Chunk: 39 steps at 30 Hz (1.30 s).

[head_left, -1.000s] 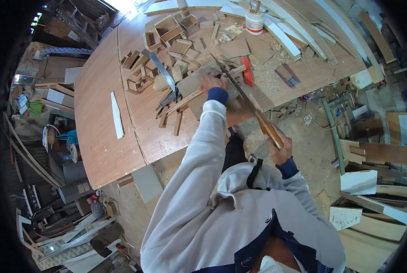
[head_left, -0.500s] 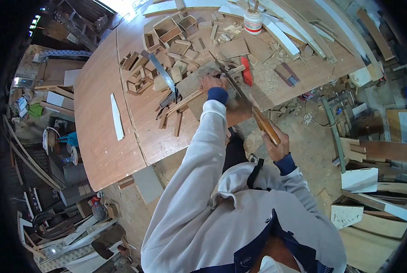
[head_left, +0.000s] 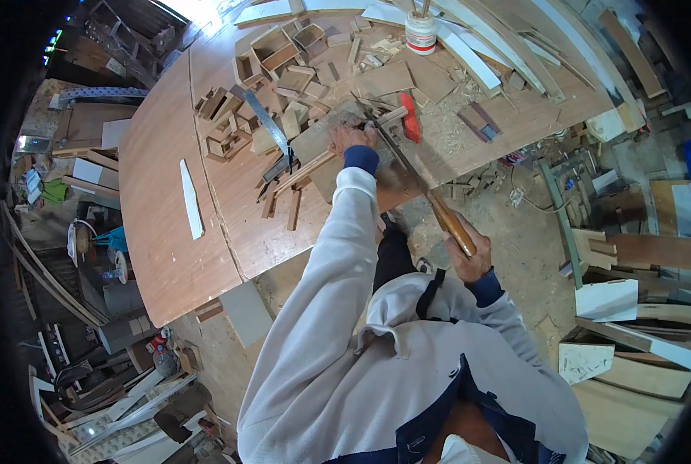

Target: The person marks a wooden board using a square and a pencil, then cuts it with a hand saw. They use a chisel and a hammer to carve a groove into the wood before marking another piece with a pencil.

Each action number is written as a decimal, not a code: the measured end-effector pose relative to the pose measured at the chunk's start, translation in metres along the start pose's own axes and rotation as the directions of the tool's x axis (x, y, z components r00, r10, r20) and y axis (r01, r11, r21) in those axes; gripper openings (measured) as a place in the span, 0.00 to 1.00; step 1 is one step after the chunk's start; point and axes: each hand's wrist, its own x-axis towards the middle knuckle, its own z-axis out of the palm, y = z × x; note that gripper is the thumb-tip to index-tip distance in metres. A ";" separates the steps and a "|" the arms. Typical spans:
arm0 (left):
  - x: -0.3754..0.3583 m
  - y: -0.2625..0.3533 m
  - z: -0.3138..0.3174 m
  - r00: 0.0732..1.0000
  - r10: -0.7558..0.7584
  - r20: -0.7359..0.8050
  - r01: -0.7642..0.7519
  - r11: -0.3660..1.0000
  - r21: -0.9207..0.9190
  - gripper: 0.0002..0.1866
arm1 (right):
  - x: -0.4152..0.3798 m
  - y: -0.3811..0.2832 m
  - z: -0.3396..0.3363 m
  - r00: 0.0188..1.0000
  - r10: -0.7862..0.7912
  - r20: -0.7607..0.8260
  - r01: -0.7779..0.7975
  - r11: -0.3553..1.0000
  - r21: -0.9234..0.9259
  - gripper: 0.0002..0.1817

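Note:
My right hand [head_left: 470, 251] is wrapped around the wooden handle [head_left: 451, 223] of a handsaw, low beyond the table's front edge. The saw blade [head_left: 403, 158] slants up and away to the left, lying across a thin wooden strip [head_left: 392, 116]. Just left of the blade, my left hand [head_left: 353, 138] presses down over the strip, fingers bent around it; the fingertips are partly hidden. Under the strip lies a flat board [head_left: 311, 144] near the table edge. A red tool or block [head_left: 410, 117] rests right of the strip's end.
Small wooden frames and offcuts [head_left: 276, 48] crowd the table [head_left: 156, 193] beyond my left hand. A metal blade [head_left: 266, 121] leans among them. A white jar [head_left: 421, 35] stands at the back, near long boards [head_left: 469, 58] and shavings. More boards [head_left: 631, 406] lean at the right.
My right hand has pulled the saw slightly back toward my body. My left hand stays on the strip. The whole view has shifted a little.

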 end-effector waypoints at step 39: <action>0.000 0.002 -0.001 1.000 -0.022 -0.022 0.025 0.990 0.140 0.22 | 0.002 0.003 -0.002 0.995 -0.074 -0.064 0.073 0.997 -0.022 0.24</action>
